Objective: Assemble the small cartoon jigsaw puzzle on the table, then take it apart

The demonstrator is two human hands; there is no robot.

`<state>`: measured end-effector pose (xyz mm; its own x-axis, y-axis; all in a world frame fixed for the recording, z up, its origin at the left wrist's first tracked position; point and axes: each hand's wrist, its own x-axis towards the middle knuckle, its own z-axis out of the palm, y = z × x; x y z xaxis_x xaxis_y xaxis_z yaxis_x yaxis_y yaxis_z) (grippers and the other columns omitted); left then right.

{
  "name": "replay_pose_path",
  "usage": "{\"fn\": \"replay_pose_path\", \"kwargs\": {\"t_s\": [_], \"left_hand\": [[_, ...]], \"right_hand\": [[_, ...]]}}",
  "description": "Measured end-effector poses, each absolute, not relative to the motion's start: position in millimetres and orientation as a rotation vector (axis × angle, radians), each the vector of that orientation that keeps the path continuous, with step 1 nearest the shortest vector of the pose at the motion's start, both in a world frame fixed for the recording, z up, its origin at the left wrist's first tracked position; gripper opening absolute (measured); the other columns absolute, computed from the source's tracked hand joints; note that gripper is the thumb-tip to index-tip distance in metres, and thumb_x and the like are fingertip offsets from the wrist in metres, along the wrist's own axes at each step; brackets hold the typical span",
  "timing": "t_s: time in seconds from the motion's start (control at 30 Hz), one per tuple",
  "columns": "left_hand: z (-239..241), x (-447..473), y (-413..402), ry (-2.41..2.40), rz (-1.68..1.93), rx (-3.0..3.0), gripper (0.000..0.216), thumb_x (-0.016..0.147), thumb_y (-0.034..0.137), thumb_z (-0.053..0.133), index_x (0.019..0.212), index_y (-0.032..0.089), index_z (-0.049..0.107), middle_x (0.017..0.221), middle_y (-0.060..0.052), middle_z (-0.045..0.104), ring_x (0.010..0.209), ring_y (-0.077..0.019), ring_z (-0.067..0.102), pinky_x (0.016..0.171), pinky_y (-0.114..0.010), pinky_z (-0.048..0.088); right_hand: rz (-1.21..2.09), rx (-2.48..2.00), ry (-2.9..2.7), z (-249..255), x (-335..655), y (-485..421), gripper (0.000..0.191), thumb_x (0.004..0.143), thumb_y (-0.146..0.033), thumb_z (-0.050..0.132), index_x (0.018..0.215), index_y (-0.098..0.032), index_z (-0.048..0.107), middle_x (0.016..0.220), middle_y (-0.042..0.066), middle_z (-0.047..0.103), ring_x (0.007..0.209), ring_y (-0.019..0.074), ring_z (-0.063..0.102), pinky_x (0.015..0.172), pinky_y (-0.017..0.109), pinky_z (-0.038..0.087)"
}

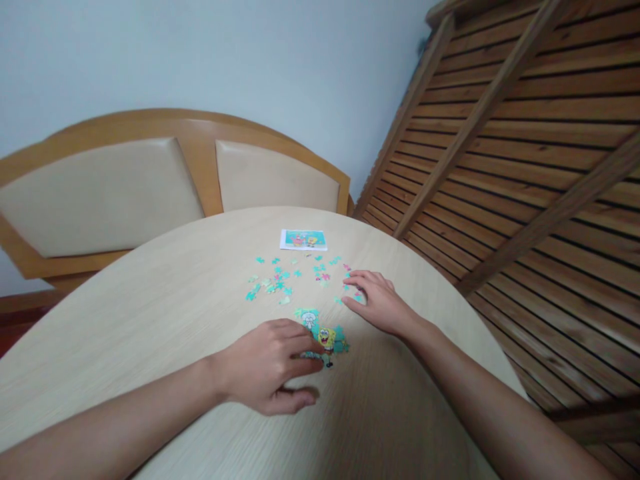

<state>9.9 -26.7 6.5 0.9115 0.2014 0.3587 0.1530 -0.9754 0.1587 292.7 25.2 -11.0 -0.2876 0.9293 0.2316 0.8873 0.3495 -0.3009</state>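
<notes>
A partly joined cartoon jigsaw puzzle (327, 338) lies on the round wooden table (200, 300), showing a yellow square figure and a pale green-blue head. My left hand (277, 363) rests over its left side with the fingers apart, hiding part of it. Farther out, my right hand (373, 297) reaches over a few loose pieces at the right, thumb and fingers spread. Some of those pieces show between its fingers. Loose teal jigsaw pieces (270, 287) are scattered beyond the joined part, with some pink ones (325, 277) among them.
A picture card (303, 240) with the cartoon figures lies near the far edge of the table. Behind the table stands a wooden headboard (195, 160) with cream panels against a pale wall. A slatted wooden frame (500, 153) leans at the right.
</notes>
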Motion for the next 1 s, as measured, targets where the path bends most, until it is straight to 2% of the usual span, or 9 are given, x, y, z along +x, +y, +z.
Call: {"fn": "replay_pose_path", "kwargs": {"t_s": [0.43, 0.73, 0.9, 1.0], "left_hand": [[3.6, 17.6, -36.4, 0.044, 0.606, 2.997, 0.044, 0.1, 0.049, 0.045, 0.11, 0.014, 0.069, 0.125, -0.011, 0.069, 0.102, -0.0275, 0.066, 0.086, -0.041, 0.056], [1.4, 17.1, -35.8, 0.048, 0.629, 3.049, 0.044, 0.103, 0.047, 0.038, 0.097, 0.016, 0.069, 0.118, -0.009, 0.072, 0.095, -0.0248, 0.067, 0.087, -0.039, 0.055], [5.7, 15.3, -30.1, 0.15, 0.725, 3.016, 0.035, 0.103, 0.036, 0.039, 0.095, 0.017, 0.068, 0.101, -0.007, 0.075, 0.085, -0.022, 0.067, 0.077, -0.037, 0.054], [6.1, 6.7, -17.1, 0.601, 0.903, 2.922, 0.024, 0.099, 0.023, 0.043, 0.092, 0.019, 0.065, 0.086, -0.004, 0.073, 0.078, -0.019, 0.067, 0.074, -0.035, 0.053]], "right_hand": [[0.155, -1.585, -2.255, -14.0, 295.3, 27.1, 0.038, 0.092, -0.045, 0.061, 0.123, -0.025, 0.066, 0.138, 0.011, 0.06, 0.128, 0.0317, 0.051, 0.105, 0.052, 0.04], [0.14, -1.602, -2.251, -15.3, 295.8, 28.0, 0.038, 0.093, -0.043, 0.058, 0.125, -0.024, 0.065, 0.138, 0.011, 0.06, 0.128, 0.0318, 0.051, 0.105, 0.052, 0.04], [0.136, -1.592, -2.256, -16.3, 296.3, 28.3, 0.038, 0.093, -0.043, 0.057, 0.125, -0.024, 0.065, 0.138, 0.011, 0.06, 0.128, 0.0318, 0.052, 0.104, 0.052, 0.041], [0.135, -1.59, -2.262, -16.2, 296.6, 28.4, 0.039, 0.094, -0.044, 0.056, 0.126, -0.024, 0.064, 0.139, 0.011, 0.06, 0.129, 0.0314, 0.051, 0.105, 0.052, 0.041]]}}
